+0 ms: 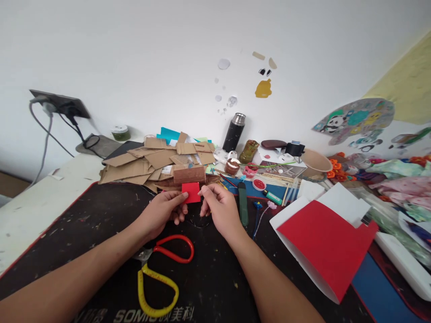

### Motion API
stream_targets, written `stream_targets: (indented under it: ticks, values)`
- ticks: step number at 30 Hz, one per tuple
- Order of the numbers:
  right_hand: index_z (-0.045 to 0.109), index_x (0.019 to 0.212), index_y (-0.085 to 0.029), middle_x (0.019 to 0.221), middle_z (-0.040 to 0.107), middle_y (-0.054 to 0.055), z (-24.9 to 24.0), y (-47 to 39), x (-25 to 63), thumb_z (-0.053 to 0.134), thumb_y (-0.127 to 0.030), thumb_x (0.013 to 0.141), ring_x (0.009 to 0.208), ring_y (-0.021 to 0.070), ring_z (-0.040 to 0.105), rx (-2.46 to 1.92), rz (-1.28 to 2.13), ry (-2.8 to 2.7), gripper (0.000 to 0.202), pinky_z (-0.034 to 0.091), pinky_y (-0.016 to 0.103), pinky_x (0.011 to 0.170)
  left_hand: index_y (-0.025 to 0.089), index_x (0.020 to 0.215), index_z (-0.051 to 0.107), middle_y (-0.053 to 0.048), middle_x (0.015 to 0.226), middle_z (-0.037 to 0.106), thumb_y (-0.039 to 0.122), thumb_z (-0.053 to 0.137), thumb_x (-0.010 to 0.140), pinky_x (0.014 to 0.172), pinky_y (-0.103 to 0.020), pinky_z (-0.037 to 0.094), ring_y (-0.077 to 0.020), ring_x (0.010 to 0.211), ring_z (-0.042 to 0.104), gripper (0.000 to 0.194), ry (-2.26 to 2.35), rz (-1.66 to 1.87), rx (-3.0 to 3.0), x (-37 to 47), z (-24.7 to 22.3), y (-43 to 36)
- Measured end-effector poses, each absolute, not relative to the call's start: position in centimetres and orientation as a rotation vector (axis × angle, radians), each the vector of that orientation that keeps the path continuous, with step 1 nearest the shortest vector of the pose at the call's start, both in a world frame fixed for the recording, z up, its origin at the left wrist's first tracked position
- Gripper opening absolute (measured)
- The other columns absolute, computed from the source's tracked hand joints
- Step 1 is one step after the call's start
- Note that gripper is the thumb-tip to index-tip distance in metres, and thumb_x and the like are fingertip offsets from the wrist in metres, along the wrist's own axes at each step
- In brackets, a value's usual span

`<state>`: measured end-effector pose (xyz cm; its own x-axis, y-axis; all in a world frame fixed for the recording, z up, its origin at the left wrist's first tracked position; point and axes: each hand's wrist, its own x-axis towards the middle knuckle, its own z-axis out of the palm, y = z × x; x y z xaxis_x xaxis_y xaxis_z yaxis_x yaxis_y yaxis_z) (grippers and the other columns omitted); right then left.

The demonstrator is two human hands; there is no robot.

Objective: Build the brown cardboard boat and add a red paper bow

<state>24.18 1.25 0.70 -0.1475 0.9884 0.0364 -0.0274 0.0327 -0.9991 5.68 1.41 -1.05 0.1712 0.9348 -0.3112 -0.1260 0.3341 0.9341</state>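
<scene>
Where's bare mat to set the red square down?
Mostly bare: the mat between scissors and right forearm; another patch between left forearm and cardboard. Crowded: the back, with that cardboard and the flask, and the right, around the red sheet.

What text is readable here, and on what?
"SOMI" and "美科": black mat; the part between is partly covered by the scissors.
More characters left of that on the mat: blurred, cut off.
White label on the cardboard: too small.
Green lighter: markings too small.
</scene>
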Motion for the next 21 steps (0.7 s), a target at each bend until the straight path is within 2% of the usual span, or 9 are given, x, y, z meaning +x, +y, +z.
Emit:
stream_targets:
  ticks: [6, 13, 21]
  values:
    - [0.069, 0.086, -0.022, 0.054, 0.058, -0.006, 0.9, 1.7, 24.6, 0.070, -0.059, 0.098, 0.044, 0.0121, 0.054, -1.098, 1.269, -1.264, 0.039, 0.042, 0.024, 0.048, 0.019, 0.062, 0.067, -0.001, 0.051, 0.063, 0.077, 0.093, 0.068, 0.040, -0.020, 0.041, -0.0102, 0.041, 0.052, 0.064, 1.124, 0.999, 0.987, 5.1, -0.5, 1.0]
    - [0.065, 0.092, -0.022, 0.056, 0.059, -0.007, 0.9, 1.9, 24.7, 0.073, -0.061, 0.095, 0.043, 0.0116, 0.051, -1.087, 1.288, -1.233, 0.039, 0.038, 0.023, 0.045, 0.020, 0.065, 0.067, -0.001, 0.052, 0.064, 0.077, 0.083, 0.080, 0.042, -0.022, 0.042, -0.0113, 0.040, 0.053, 0.061, 1.159, 0.982, 1.227, 4.5, 0.6, 0.2]
    - [0.064, 0.090, -0.022, 0.056, 0.059, -0.007, 0.4, 1.8, 24.4, 0.074, -0.065, 0.092, 0.042, 0.0113, 0.050, -1.076, 1.335, -1.290, 0.044, 0.037, 0.023, 0.044, 0.022, 0.065, 0.065, 0.000, 0.055, 0.065, 0.079, 0.078, 0.081, 0.042, -0.022, 0.039, -0.0127, 0.042, 0.055, 0.061, 1.203, 0.898, 1.387, 5.1, 0.5, -0.3]
